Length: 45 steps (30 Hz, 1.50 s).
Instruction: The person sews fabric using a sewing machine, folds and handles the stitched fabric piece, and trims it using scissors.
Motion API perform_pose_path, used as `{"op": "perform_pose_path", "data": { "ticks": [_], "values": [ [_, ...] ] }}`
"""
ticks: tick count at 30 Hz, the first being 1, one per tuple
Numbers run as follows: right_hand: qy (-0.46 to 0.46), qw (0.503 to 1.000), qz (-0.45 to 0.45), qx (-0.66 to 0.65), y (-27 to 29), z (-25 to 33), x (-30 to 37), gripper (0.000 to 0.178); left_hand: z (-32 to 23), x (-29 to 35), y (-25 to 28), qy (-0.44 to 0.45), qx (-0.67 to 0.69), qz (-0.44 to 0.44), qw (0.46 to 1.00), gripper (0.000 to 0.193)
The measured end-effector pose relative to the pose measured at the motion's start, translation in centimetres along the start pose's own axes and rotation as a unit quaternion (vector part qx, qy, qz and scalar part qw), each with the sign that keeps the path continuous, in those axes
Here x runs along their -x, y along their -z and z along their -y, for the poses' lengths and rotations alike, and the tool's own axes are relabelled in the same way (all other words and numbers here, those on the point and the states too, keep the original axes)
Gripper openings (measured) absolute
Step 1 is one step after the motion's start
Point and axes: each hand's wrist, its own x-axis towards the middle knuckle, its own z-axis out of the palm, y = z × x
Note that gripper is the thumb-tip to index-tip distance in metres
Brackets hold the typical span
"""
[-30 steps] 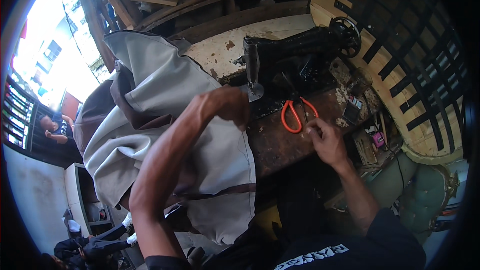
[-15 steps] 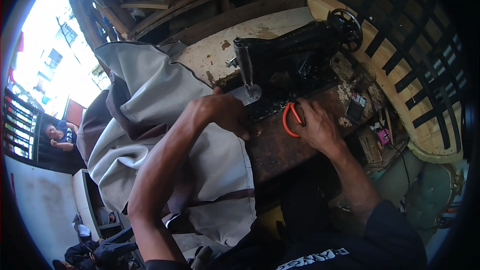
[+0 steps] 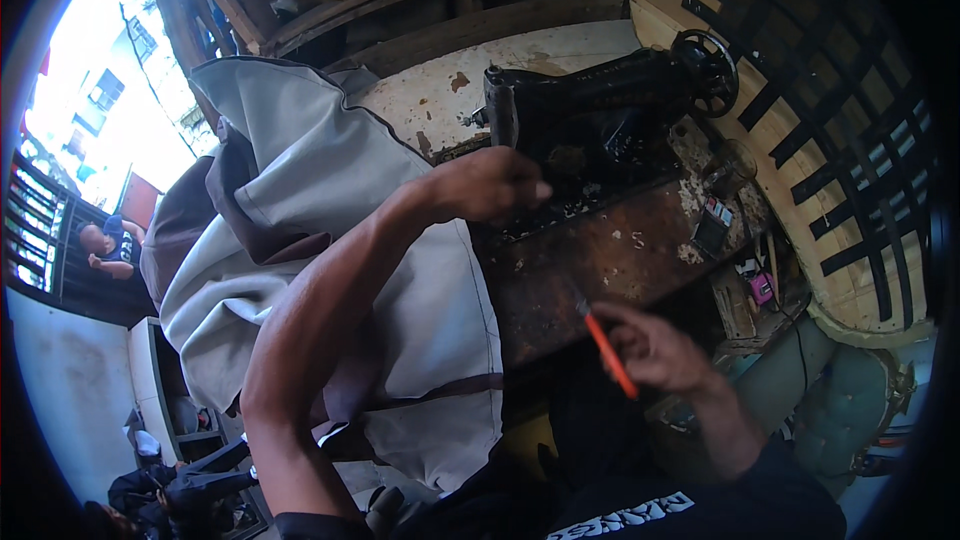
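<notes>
A black sewing machine (image 3: 600,105) stands on a worn brown wooden table (image 3: 575,270). My left hand (image 3: 495,185) is at its needle end, fingers curled together, covering the needle and presser foot; whatever lies between the fingertips is hidden. Under my left forearm spreads a large piece of grey and brown sheet material (image 3: 420,285) with stitched seams, draped over the table's left side. Closer to my body, off the table's front edge, my right hand (image 3: 660,348) is closed around orange-handled scissors (image 3: 610,350). Their blades point away from me and are blurred.
Right of the machine lie a small dark box (image 3: 712,228) and a glass jar (image 3: 728,162). A pink object (image 3: 762,282) sits in an open drawer (image 3: 738,305). A wooden frame with black webbing (image 3: 820,175) leans at the right. A person (image 3: 115,245) is at the far left.
My right hand has drawn the scissors back from the machine toward my body, turning them edge-on. My left hand has moved up and right from the material to the needle area.
</notes>
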Motion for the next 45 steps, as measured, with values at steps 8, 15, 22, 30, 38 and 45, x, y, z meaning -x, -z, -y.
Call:
{"op": "perform_pose_path", "data": {
  "ticks": [8, 15, 22, 30, 38, 45],
  "values": [
    [0.11, 0.965, -0.105, 0.212, -7.9, 0.5, -2.7, 0.076, -4.1, -0.3, -0.8, -0.1, -0.136, -0.039, 0.985, 0.051],
    [0.146, 0.969, -0.144, 0.136, -9.4, 0.9, -5.2, 0.067, -4.8, 0.5, -1.8, -0.117, -0.173, -0.049, 0.977, 0.044],
    [0.238, 0.816, -0.281, 0.445, -0.3, -0.7, -5.0, 0.049, -7.1, 9.0, -7.3, -0.358, 0.185, -0.159, 0.901, 0.03],
    [0.243, 0.865, -0.251, 0.36, -5.8, 3.9, -3.0, 0.035, -5.9, 23.5, -16.2, -0.511, 0.259, -0.23, 0.787, 0.008],
    [0.253, 0.926, -0.118, 0.255, -12.2, 1.4, -1.7, 0.024, 5.1, 30.4, -28.2, 0.272, -0.067, -0.588, 0.759, 0.044],
    [0.12, 0.983, 0.054, 0.129, -15.0, 1.9, -2.5, 0.051, -2.7, 29.0, -24.8, 0.032, 0.122, -0.394, 0.911, 0.031]
  ]
}}
